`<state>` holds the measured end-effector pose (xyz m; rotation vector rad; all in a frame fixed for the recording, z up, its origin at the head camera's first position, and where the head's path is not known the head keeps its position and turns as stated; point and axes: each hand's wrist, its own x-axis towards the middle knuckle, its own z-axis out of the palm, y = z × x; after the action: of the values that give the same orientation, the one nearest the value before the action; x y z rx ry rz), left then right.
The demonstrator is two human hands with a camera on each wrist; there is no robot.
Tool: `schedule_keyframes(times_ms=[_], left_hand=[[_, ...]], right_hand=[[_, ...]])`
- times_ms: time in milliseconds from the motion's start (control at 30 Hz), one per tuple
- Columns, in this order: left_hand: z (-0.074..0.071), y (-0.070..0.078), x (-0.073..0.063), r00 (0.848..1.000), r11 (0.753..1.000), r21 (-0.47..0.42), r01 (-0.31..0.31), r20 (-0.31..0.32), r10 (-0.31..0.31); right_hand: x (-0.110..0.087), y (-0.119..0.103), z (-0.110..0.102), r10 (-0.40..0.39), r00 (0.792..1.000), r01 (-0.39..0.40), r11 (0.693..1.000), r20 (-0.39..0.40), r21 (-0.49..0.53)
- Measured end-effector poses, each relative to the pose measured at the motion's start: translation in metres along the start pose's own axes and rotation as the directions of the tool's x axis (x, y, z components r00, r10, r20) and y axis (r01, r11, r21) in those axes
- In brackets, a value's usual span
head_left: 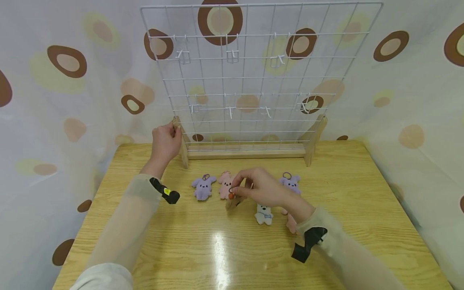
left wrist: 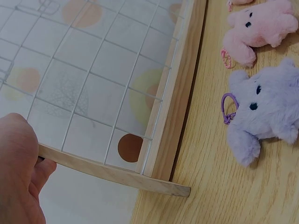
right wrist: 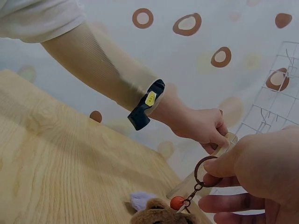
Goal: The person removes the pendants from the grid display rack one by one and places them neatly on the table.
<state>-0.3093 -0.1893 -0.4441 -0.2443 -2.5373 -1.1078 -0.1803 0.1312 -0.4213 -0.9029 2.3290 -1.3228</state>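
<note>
My left hand point(head_left: 167, 139) grips the top of the left wooden upright point(left wrist: 112, 171) of a white wire grid rack point(head_left: 250, 76). Between thumb and finger, my right hand point(head_left: 259, 187) pinches the dark ring point(right wrist: 202, 171) of a brown plush keychain point(right wrist: 161, 213), which has an orange bead point(right wrist: 177, 202). The brown plush hangs low in front of a pink plush keychain point(head_left: 225, 185). To its left lies a purple plush keychain point(head_left: 203, 188). A white plush keychain point(head_left: 264, 215) with a blue bow lies below the right hand, partly covered by it.
Another purple plush point(head_left: 291, 183) and another pink plush point(head_left: 291, 224) lie at the right, partly behind the right arm. Several white hooks point(head_left: 233, 54) hang on the grid in two rows. A wooden crossbar point(head_left: 246, 153) joins the rack's feet on the wooden table point(head_left: 348, 209). A patterned curtain surrounds the table.
</note>
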Motion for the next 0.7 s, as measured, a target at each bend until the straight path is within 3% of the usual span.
schedule_keyframes(times_ms=[133,400,700], left_hand=[[0.000,0.000,0.000,1.000,1.000,-0.002,-0.006,0.000,0.006],[0.000,0.001,0.001,1.000,1.000,-0.003,-0.007,-0.004,0.007],[-0.001,0.000,0.001,1.000,1.000,0.002,-0.001,-0.009,0.001]], right_hand=[[-0.003,-0.002,0.006,0.002,1.000,-0.002,1.000,0.020,0.015],[-0.008,-0.001,0.020,-0.075,0.996,0.075,0.997,0.052,0.007],[-0.016,-0.006,0.043,-0.048,0.984,0.029,0.993,0.170,0.111]])
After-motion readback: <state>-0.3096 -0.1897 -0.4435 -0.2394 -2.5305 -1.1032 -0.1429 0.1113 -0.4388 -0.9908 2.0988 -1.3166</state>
